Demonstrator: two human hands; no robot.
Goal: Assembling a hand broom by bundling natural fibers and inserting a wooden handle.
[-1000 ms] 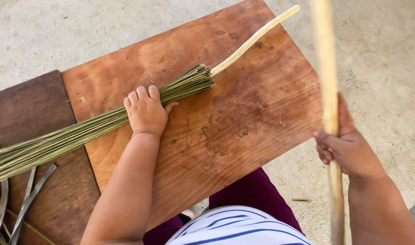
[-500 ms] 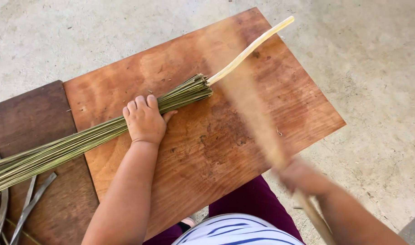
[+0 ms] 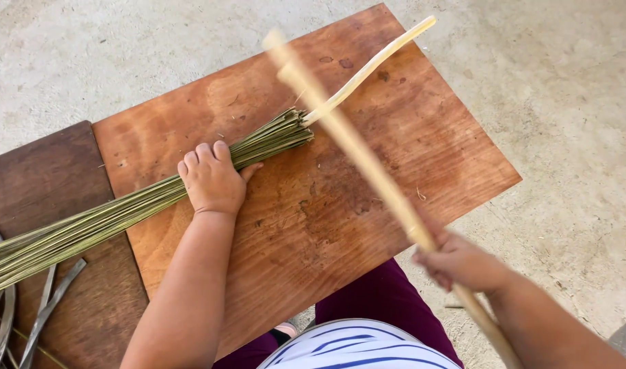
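Note:
A bundle of thin green sticks [image 3: 108, 219] lies across a reddish wooden board [image 3: 367, 191], its cut ends near the board's middle. My left hand [image 3: 212, 178] presses down on the bundle, fingers curled over it. One pale flat strip [image 3: 381, 58] pokes out of the bundle's end toward the far right corner. My right hand [image 3: 463, 263] grips a long pale wooden stick [image 3: 354, 147] that slants up and left over the board, its blurred tip above the bundle's cut ends.
A darker wooden board [image 3: 46, 184] lies to the left under the bundle's long end. Several grey flat strips [image 3: 32, 307] rest at the lower left. Bare concrete floor [image 3: 566, 102] surrounds the boards. My purple-clad legs and striped shirt are at the bottom.
My right hand has swung the pale stick from upright at the right side down and leftward over the board. My left hand stays on the bundle.

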